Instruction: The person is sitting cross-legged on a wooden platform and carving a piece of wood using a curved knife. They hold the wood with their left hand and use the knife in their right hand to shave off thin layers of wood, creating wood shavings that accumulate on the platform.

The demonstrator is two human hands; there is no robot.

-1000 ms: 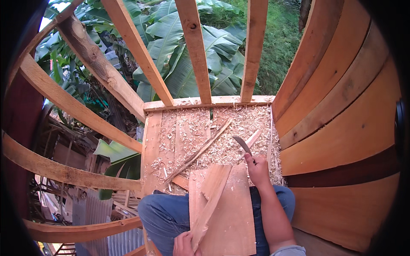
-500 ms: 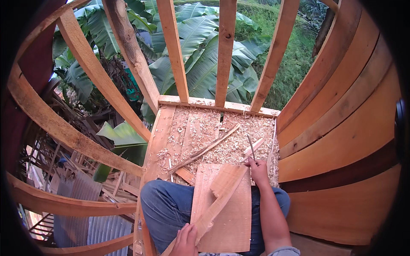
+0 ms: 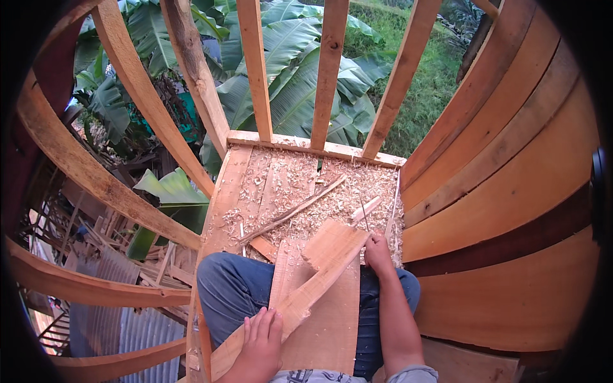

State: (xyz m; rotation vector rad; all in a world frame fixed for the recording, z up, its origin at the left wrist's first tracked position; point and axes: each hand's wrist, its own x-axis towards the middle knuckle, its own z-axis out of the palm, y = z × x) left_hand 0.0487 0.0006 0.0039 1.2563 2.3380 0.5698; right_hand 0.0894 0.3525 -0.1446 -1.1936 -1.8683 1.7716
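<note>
Plank platform (image 3: pixel 255 185), rough and strewn with pale shavings (image 3: pixel 332 198), fenced by bare wooden studs (image 3: pixel 329 70) with banana leaves (image 3: pixel 300 83) beyond. Across the lap lies a broad flat board (image 3: pixel 325 319) bearing a narrower angled plank (image 3: pixel 313 281). Left hand (image 3: pixel 258 341) presses the plank's lower end, fingers (image 3: pixel 255 325) spread flat; right hand (image 3: pixel 378 254) closed around a knife (image 3: pixel 363 212) at its upper end.

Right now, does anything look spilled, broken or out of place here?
Wood shavings lie thick over the plank floor, with a loose stick askew on them. The left hand presses a slanted board; the right hand grips a blade. Nothing looks broken.
</note>
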